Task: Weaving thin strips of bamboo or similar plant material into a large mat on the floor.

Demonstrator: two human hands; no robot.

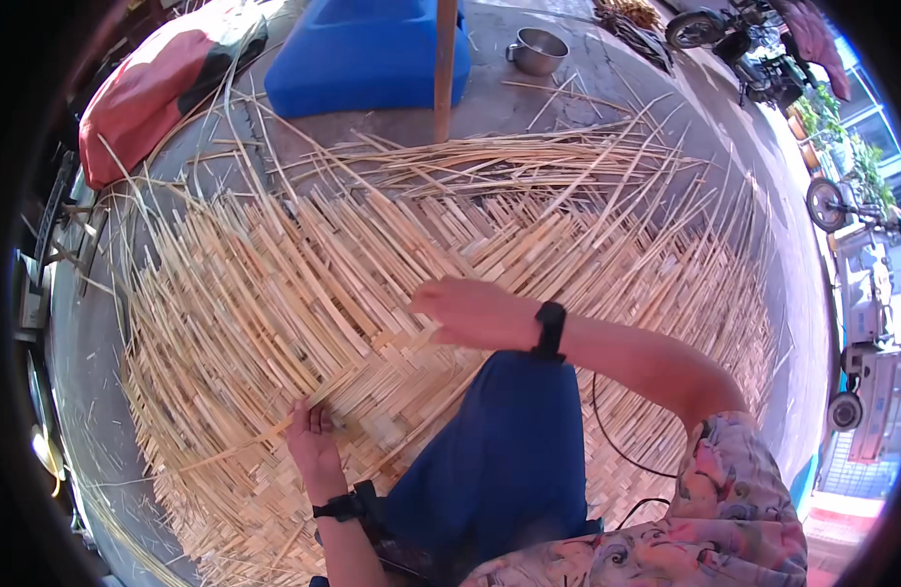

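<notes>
- Hands: 2, left hand (315, 445) and right hand (480, 311)
- Black wristbands: 2, one per wrist (549, 330)
- Woven mat (380, 389): 1
- Loose strips (529, 161): dozens, overlapping, no exact count
- Big blue plastic object (362, 73): 1
- Wooden post (445, 68): 1
- Metal cup (540, 54): 1, one handle seen
- Red sack or cloth (133, 117): 1
- Motorbikes (754, 64): at least 2, right edge
- Larger vehicle (866, 391): 1, kind unclear
- Plants (830, 119): several, small, can't separate
- Black cable (612, 440): 2 stretches visible, maybe 1 cable
- Patterned sleeve (729, 470): 1 clearly seen
- Blue-clad knee (524, 401): 1
</notes>
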